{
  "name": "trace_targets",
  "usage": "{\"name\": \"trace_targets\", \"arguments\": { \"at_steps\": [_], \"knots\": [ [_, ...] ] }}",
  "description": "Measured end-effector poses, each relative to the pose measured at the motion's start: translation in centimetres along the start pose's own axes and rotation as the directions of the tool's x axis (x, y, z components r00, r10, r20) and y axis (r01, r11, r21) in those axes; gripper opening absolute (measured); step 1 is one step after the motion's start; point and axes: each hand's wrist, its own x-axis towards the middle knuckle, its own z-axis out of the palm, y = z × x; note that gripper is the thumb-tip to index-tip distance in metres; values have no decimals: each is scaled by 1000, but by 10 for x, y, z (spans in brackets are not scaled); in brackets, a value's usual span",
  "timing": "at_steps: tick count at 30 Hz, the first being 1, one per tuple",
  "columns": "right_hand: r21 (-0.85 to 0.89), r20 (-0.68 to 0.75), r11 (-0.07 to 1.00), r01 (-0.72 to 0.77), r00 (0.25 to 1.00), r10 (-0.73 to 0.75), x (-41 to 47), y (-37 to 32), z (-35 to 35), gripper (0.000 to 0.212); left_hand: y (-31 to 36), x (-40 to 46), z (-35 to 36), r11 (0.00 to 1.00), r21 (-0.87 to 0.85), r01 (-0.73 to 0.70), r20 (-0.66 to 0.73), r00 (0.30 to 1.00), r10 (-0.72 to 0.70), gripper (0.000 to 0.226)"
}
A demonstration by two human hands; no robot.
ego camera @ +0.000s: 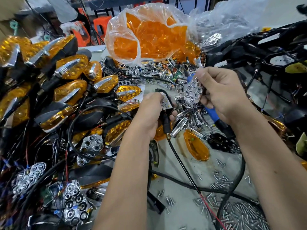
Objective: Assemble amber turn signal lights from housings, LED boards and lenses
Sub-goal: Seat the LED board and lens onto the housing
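Observation:
My left hand (152,112) grips a black housing (166,120) with a white LED board (166,102) seated in it. A black cable (182,168) hangs from the housing's stem toward the near edge. My right hand (222,95) pinches a chrome honeycomb reflector (192,92), held just right of the housing and apart from it. A loose amber lens (196,146) lies on the table below my hands.
Finished amber turn signals (69,90) are heaped at left. A clear bag of amber lenses (149,40) stands at the back. Chrome parts (157,75) litter the middle, loose reflectors (74,206) lie near left, screws (240,213) near right, black wired housings (265,52) far right.

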Motion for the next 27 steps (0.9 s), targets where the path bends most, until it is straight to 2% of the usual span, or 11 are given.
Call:
{"name": "trace_targets", "arguments": {
  "at_steps": [3, 6, 9, 12, 18, 23, 27],
  "knots": [
    [63, 83, 997, -50, 996, 44, 0, -2, -1, 21, 1, -3, 3, 997, -29, 78, 57, 995, -76, 19],
    [102, 217, 992, -69, 975, 46, -1, -2, 2, 6, 1, -5, 6, 993, -23, 112, 80, 991, -110, 18],
    [96, 176, 994, -57, 984, 39, -2, 0, 4, 20, 0, -6, 8, 995, -9, 103, 106, 989, -102, 17],
    [103, 102, 994, -26, 995, 15, -1, -2, 1, 18, -1, -5, 7, 997, -5, 81, 142, 987, -79, 16],
    [-38, 132, 995, 90, 988, -84, -2, -2, 0, 18, -1, -5, 2, 999, 52, -12, 238, 971, -1, 21],
    [-216, 118, 968, 125, 988, -101, -2, -2, 4, 33, -1, -5, 1, 996, 51, -66, 279, 959, 49, 26],
    [-298, 188, 949, 101, 981, -46, -3, -5, 12, 18, -2, -7, 0, 976, 178, -123, 316, 947, 62, 32]
  ]
}}
